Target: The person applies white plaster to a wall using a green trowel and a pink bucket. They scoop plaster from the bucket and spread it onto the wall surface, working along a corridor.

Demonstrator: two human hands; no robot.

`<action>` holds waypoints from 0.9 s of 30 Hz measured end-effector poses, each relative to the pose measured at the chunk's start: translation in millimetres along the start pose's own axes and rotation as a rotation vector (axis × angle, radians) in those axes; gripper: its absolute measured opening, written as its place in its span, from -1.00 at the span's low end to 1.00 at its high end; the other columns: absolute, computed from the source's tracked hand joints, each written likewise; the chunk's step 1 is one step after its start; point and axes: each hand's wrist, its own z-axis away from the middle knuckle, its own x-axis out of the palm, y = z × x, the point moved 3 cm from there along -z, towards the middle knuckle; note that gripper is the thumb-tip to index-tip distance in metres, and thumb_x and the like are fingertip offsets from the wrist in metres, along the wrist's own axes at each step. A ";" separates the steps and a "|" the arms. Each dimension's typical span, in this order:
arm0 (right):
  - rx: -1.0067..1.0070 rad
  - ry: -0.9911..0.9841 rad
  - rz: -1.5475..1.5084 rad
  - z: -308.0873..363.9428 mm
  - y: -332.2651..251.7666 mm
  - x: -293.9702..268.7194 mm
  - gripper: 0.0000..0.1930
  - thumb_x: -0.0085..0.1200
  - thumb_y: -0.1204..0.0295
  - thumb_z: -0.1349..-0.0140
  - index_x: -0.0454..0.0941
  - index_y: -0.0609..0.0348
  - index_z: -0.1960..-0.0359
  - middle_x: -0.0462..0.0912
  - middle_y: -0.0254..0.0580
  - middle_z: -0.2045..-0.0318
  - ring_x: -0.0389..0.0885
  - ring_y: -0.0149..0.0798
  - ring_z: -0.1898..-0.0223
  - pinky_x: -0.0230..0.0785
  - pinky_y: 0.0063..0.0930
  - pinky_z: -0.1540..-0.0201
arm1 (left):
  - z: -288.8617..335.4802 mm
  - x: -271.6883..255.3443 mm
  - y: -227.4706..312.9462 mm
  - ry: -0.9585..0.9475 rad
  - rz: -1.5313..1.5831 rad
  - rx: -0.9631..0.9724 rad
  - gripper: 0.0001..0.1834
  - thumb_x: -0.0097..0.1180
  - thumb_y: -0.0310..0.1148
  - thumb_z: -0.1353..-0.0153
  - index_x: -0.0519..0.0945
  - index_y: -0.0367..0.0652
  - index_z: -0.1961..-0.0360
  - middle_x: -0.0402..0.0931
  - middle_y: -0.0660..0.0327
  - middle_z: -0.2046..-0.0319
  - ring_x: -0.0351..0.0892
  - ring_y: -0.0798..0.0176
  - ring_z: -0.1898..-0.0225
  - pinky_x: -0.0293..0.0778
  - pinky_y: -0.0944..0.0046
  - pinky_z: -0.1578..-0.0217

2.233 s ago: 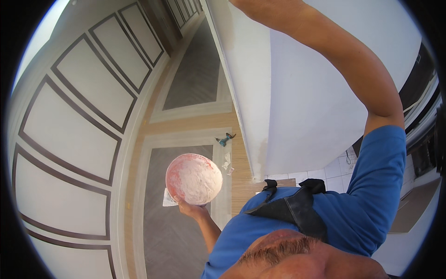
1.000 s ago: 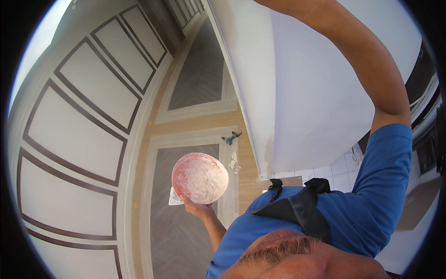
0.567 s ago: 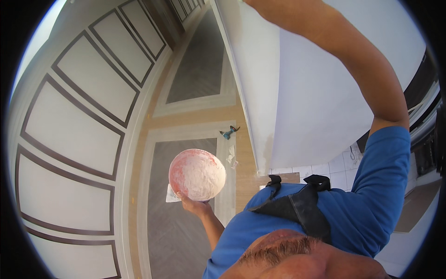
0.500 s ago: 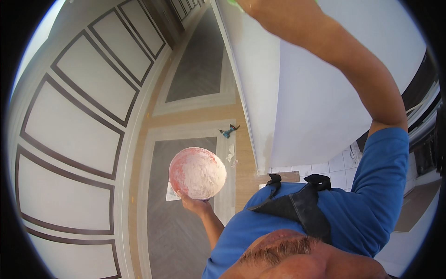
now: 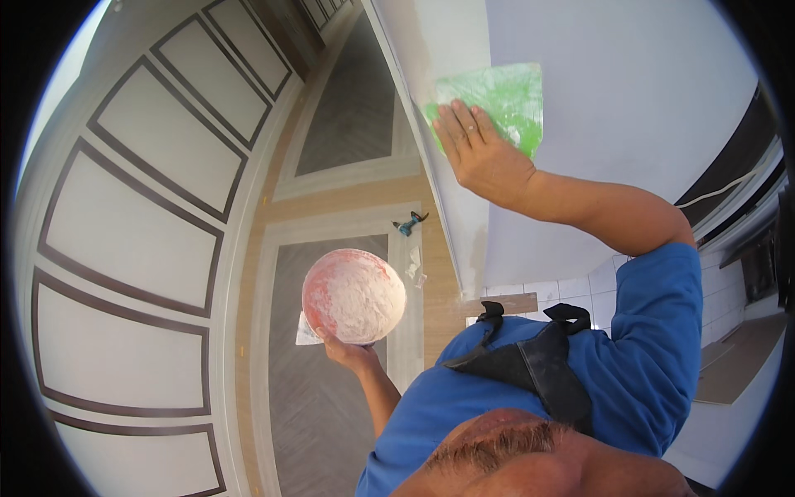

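My right hand (image 5: 484, 157) presses a green plastic spreader (image 5: 505, 103), smeared with white, against the white wall (image 5: 571, 199) near its corner. The fingers lie along the spreader's face; the thumb is hidden. Lower and to the left, my left hand (image 5: 344, 351) grips the rim of a round pinkish-red bowl (image 5: 354, 296) from below. Whitish paste coats the bowl's inside. A flat white-smeared piece (image 5: 307, 331) juts out beneath the bowl, beside my left fingers; how it is held is hidden.
A teal and black cordless drill (image 5: 409, 224) lies on the wood-toned floor (image 5: 348, 199), with white scraps (image 5: 416, 265) close by. Along the left runs a white wall with dark-framed panels (image 5: 137, 228). Brown boards (image 5: 739, 360) lean at the lower right.
My right hand has come down along the wall, bringing the green spreader fully into view. The bowl in my left hand has shifted slightly up.
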 end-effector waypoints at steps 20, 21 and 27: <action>0.114 0.228 -0.104 -24.2 64.4 5.7 -0.46 0.08 0.50 -0.23 0.45 0.40 -0.28 0.49 0.16 -0.31 0.46 0.02 -0.37 0.27 -0.17 -0.44 | 1.5 -3.7 -6.7 0.030 -0.036 0.004 -0.13 -0.08 0.20 -0.43 0.17 -0.31 -0.48 0.24 -0.16 -0.39 0.38 -0.23 -0.35 0.51 -0.19 -0.26; 0.106 0.214 -0.084 -24.2 63.1 8.1 -0.45 0.08 0.47 -0.24 0.45 0.40 -0.29 0.49 0.17 -0.31 0.46 0.04 -0.37 0.27 -0.14 -0.44 | 0.6 -5.4 -7.0 0.005 -0.056 0.003 -0.14 -0.12 0.21 -0.45 0.13 -0.25 -0.50 0.20 -0.14 -0.43 0.32 -0.23 -0.39 0.45 -0.21 -0.31; 0.095 0.144 -0.031 -16.2 32.7 32.8 -0.43 0.06 0.40 -0.28 0.43 0.44 -0.31 0.46 0.22 -0.34 0.42 0.16 -0.39 0.23 -0.01 -0.44 | 1.3 -3.6 -5.8 0.012 -0.037 0.003 -0.15 -0.11 0.20 -0.45 0.15 -0.25 -0.50 0.23 -0.14 -0.41 0.34 -0.22 -0.38 0.46 -0.20 -0.30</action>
